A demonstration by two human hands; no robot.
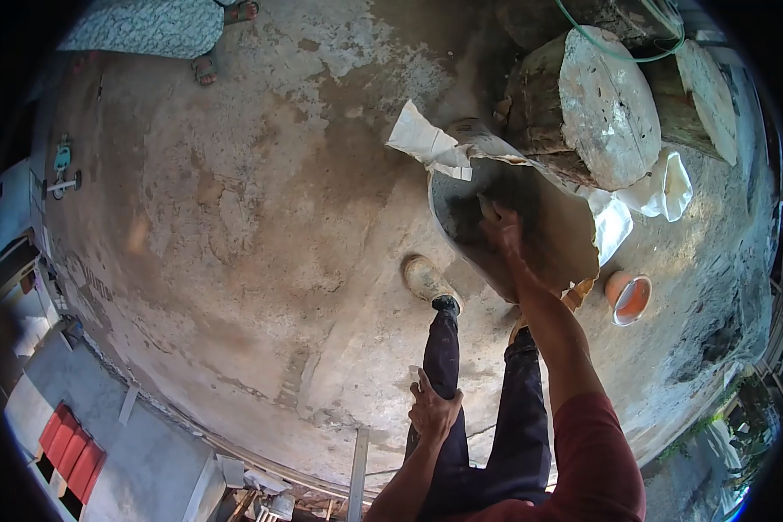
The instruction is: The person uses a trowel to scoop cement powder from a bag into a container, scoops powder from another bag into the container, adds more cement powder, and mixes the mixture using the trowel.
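A large open paper sack (574, 217) with torn, folded edges lies on the floor in front of me, dark grey inside. My right hand (501, 228) is inside its mouth, fingers closed around a small brownish piece (487, 207) whose kind I cannot make out. My left hand (435, 409) rests against my left leg (444, 344) near the knee, its fingers curled. A small pale piece (415, 373) shows at those fingertips; its kind is unclear.
Thick cut logs (613, 109) stand behind the sack, with a green hose (618, 54) over them. White sacking (661, 187) and an orange pot (628, 298) are at the right. Another person's sandalled foot (204, 70) is at upper left. A metal bar (358, 474) stands near my left arm.
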